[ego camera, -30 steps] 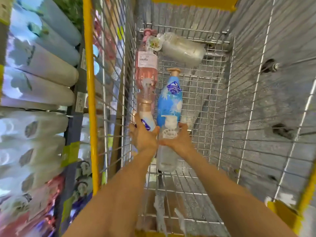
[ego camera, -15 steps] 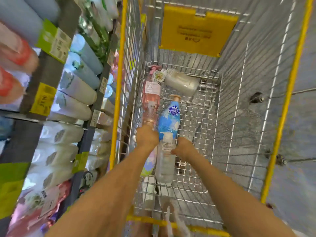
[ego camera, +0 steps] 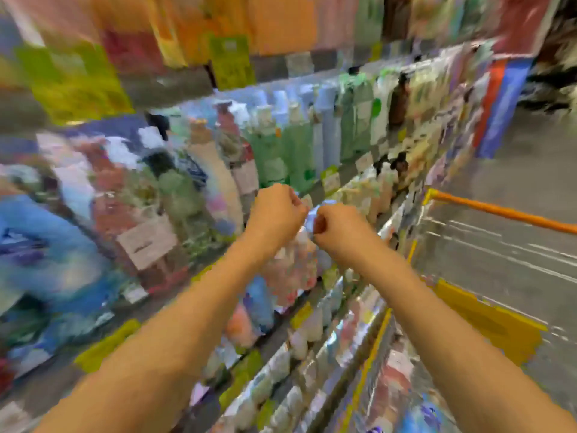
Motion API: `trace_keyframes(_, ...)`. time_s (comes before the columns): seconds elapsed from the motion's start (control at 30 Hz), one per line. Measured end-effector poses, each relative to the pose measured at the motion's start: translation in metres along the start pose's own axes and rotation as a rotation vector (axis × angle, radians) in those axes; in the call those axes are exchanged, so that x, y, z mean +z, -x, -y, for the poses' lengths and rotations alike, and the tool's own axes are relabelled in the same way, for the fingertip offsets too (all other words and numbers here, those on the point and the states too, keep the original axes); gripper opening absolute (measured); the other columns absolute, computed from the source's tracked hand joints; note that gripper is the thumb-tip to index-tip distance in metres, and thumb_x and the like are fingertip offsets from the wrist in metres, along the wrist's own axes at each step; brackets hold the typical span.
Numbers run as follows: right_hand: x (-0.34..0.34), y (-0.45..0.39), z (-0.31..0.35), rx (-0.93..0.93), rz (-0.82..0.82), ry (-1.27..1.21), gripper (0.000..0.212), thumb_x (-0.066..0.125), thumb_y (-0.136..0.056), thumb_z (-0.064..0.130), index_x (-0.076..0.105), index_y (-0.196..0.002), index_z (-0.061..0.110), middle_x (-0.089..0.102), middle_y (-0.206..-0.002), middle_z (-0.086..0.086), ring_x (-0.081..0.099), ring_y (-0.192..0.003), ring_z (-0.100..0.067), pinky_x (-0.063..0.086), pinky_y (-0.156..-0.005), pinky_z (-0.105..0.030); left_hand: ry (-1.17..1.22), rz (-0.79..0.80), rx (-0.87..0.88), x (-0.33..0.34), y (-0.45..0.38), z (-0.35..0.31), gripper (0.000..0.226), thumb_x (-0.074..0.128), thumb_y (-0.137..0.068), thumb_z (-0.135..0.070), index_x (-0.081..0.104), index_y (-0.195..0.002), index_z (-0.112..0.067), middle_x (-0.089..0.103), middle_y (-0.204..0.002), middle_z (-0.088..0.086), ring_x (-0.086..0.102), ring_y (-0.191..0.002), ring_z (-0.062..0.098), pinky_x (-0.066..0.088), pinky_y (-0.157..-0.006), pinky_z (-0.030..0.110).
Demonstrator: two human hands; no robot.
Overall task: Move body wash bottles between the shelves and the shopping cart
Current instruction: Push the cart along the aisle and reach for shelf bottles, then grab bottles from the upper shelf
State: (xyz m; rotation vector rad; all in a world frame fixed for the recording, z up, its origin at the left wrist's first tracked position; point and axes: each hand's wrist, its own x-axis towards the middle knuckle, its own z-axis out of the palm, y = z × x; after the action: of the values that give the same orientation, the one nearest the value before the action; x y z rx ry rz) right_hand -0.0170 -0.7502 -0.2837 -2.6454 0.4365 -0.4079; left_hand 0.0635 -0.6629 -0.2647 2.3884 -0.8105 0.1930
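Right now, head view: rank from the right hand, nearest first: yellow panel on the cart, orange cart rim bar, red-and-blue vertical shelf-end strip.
From the right hand:
1. Orange cart rim bar, to its right.
2. Yellow panel on the cart, lower right; close to the bar's rank.
3. Red-and-blue vertical shelf-end strip, upper right, far.

A long shop shelving unit (ego camera: 312, 67) fills the left and middle of the view, heavily blurred. Yellow-green price tags (ego camera: 230, 62) hang along its dark shelf edges. Past the far end of the shelving stands a red and blue panel (ego camera: 502, 101). To the right of the shelving lies a grey, smooth floor (ego camera: 537, 170), evenly lit.
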Motion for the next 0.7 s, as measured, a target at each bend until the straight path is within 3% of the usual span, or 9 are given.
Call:
trace_keyframes(0.17,-0.037,0.003,0.160,-0.289,-0.090,-0.059,0.010,0.063,-0.081,0.017,0.059,-0.071,0.018,0.068,-0.093,-0.014,0.062,-0.093,-0.030,0.050,-0.077,-0.037,-0.047,-0.332,-0.024,-0.179,0.046,0.040,0.017,0.059,-0.083,-0.014,0.072,-0.088,-0.005,0.070,-0.096,0.015,0.062,-0.096,0.028,0.043,-0.077,0.032)
trace_keyframes(0.33,-0.053,0.034,0.287,-0.552,-0.170,-0.174,0.005,0.067,-0.079,0.012,0.063,-0.077,0.014,0.067,-0.088,-0.012,0.060,-0.090,-0.026,0.039,-0.068,-0.031,-0.079,-0.564,-0.016,-0.303,0.112,0.063,0.013,0.062,-0.084,-0.015,0.073,-0.088,-0.008,0.071,-0.095,0.011,0.063,-0.095,0.024,0.042,-0.078,0.028)
trace_keyframes(0.53,-0.049,0.046,0.377,-0.692,-0.232,-0.205,0.005,0.066,-0.078,0.010,0.069,-0.082,0.009,0.070,-0.093,-0.011,0.063,-0.093,-0.026,0.048,-0.083,-0.035,-0.179,-0.659,-0.133,-0.381,0.159,0.107,0.010,0.062,-0.083,-0.016,0.070,-0.081,-0.010,0.069,-0.081,0.007,0.064,-0.088,0.023,0.046,-0.075,0.027)
trace_keyframes(0.7,-0.050,0.032,0.414,-0.728,-0.221,-0.220,0.003,0.066,-0.083,0.014,0.068,-0.080,0.014,0.069,-0.095,-0.007,0.062,-0.094,-0.024,0.049,-0.083,-0.033,-0.206,-0.704,-0.192,-0.416,0.159,0.131,0.012,0.061,-0.083,-0.013,0.068,-0.074,-0.012,0.067,-0.074,0.005,0.064,-0.082,0.021,0.051,-0.074,0.029)
